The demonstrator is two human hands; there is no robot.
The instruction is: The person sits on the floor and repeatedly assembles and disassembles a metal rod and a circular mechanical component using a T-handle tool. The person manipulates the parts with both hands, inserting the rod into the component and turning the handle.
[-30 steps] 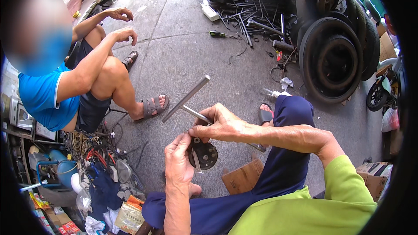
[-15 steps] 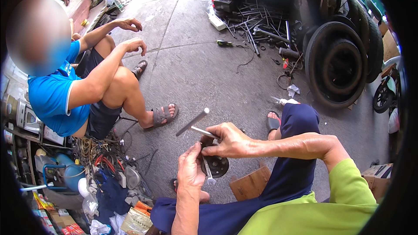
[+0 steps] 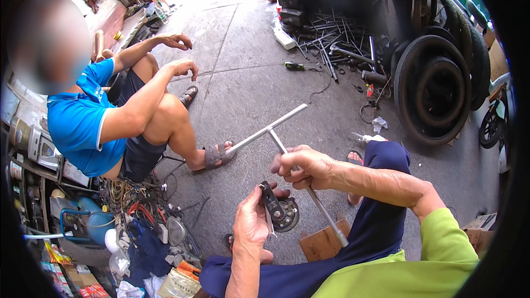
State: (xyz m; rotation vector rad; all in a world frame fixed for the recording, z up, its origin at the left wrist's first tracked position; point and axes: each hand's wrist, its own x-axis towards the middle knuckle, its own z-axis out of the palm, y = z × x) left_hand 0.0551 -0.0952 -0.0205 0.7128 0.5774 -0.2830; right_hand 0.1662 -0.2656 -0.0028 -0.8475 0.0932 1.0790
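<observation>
My right hand (image 3: 303, 166) is closed around the shaft of a silver T-handle socket wrench (image 3: 326, 212). Its crossbar points up and away, and its socket end hangs over a piece of cardboard, apart from the part in my other hand. In my left hand (image 3: 251, 225) is a round black metal part with a lever arm (image 3: 272, 203), possibly a brake assembly; bolts or holes dot its disc. A small silver spanner (image 3: 270, 224) lies along the palm against that part, its open end pointing down. Fingers partly hide where spanner and part meet.
A person in a blue shirt (image 3: 83, 127) sits at the left, one sandaled foot near the crossbar. Steel rods and tools (image 3: 337, 41) lie piled at the back, beside wheels and tyres (image 3: 433, 91). Cardboard (image 3: 324, 241) is below my hands; clutter (image 3: 143, 243) fills the lower left.
My right hand has drawn the T-handle wrench off the black part and swung it to the right. The black part has turned in my left hand, showing its lever arm. The view has shifted slightly.
</observation>
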